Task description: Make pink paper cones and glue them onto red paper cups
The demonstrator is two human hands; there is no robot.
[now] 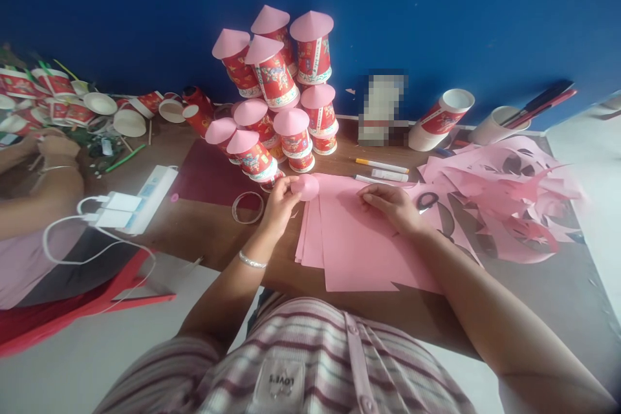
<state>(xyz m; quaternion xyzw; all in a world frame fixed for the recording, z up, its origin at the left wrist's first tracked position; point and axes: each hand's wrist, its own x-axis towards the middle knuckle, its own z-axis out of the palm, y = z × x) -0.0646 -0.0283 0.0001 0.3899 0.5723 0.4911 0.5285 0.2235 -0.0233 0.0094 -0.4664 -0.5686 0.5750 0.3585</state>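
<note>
A small round piece of pink paper [306, 187] is pinched in my left hand [281, 203], above the left edge of a stack of pink sheets [369, 239]. My right hand [389, 204] is over the upper part of the stack with thumb and fingers together; what they hold, if anything, is too small to make out. Black-handled scissors [427, 201] lie just right of that hand, partly hidden. Behind my left hand stand several red patterned paper cups [250, 155] with pink cone tops [312, 26], some stacked on others.
Pink paper scraps [514, 200] heap at the right. A tape roll [247, 207], a power strip [150, 200] and a glue stick [389, 175] lie on the table [204, 233]. Another person's arms [43, 187] are at the far left. A pen holder [499, 125] stands at back right.
</note>
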